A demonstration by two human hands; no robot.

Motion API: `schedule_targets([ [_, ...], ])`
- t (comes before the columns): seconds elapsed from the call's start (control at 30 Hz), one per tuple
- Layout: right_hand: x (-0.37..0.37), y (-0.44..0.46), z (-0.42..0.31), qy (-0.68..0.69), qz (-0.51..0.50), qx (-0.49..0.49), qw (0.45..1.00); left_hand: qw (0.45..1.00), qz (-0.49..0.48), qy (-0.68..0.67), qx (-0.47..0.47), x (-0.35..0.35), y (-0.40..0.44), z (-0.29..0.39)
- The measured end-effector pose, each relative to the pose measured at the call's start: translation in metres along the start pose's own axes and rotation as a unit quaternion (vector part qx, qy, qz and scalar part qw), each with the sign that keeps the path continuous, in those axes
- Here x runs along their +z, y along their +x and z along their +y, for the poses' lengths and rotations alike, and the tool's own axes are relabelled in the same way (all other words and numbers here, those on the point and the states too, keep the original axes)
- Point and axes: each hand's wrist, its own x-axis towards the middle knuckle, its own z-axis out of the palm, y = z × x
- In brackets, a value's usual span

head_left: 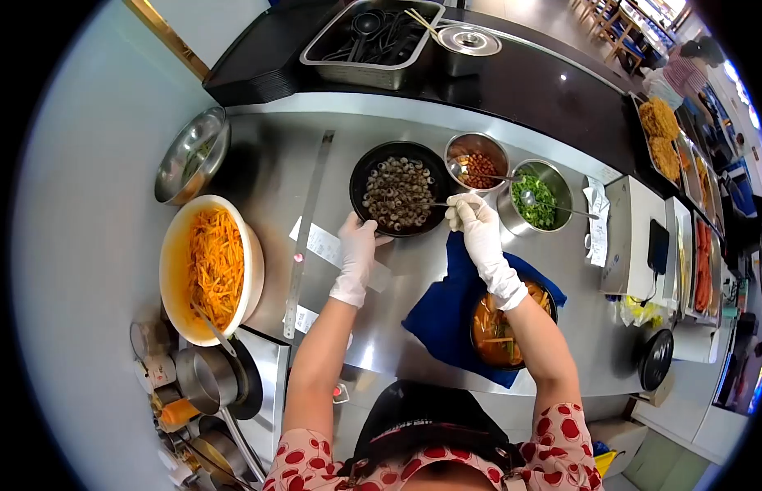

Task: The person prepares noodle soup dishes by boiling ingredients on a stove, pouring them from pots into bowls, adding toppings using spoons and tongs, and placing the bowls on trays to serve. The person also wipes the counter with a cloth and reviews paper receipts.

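A black bowl (397, 190) of small grey snail-like pieces sits on the steel counter. My left hand (358, 252), in a white glove, holds the bowl's lower left rim. My gloved right hand (473, 225) pinches the handle of a spoon (438, 204) whose head lies among the pieces. Just right of the bowl are a steel pot of peanuts (477, 165) and a steel pot of chopped greens (538, 196), each with a spoon. Beneath my right forearm, a black bowl of reddish soup (500, 327) rests on a blue cloth (438, 315).
At the left stand a white tub of orange shreds (213, 266) and a tilted steel bowl (193, 155). A utensil tray (373, 74) and a lidded pot (467, 41) are on the back shelf. Another person (684, 74) is at the upper right.
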Motion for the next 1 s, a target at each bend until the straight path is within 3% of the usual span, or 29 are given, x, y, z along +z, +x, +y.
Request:
schedule_targets([
  [0.37, -0.059, -0.087, -0.051, -0.036, 0.002, -0.085, 0.996, 0.999, -0.026, 0.019, 0.004, -0.002, -0.019, -0.015],
  [0.53, -0.113, -0.174, -0.097, -0.103, 0.072, -0.023, 0.992, 1.0, -0.003, -0.025, -0.008, -0.001, -0.012, -0.033],
  [0.67, -0.145, -0.226, -0.098, -0.2, 0.05, -0.075, 0.976, 0.998, 0.019, -0.057, -0.005, 0.011, -0.016, -0.042],
  [0.73, -0.15, -0.24, -0.097, -0.356, 0.001, -0.121, 0.927, 0.997, 0.012, -0.081, 0.005, 0.015, -0.015, -0.042],
  [0.83, -0.157, -0.242, -0.087, -0.51, -0.162, -0.288, 0.794, 0.991, -0.026, -0.128, 0.005, 0.016, -0.001, -0.047],
  [0.9, -0.159, -0.241, -0.088, -0.563, -0.165, -0.329, 0.74, 0.992, -0.025, -0.123, -0.012, 0.014, 0.013, -0.048],
  [0.93, -0.157, -0.24, -0.09, -0.589, -0.165, -0.347, 0.711, 0.998, 0.013, -0.058, -0.031, 0.009, 0.016, -0.05],
  [1.0, -0.147, -0.229, -0.103, -0.547, -0.096, -0.32, 0.768, 0.992, 0.091, 0.065, -0.062, 0.006, 0.015, -0.033],
])
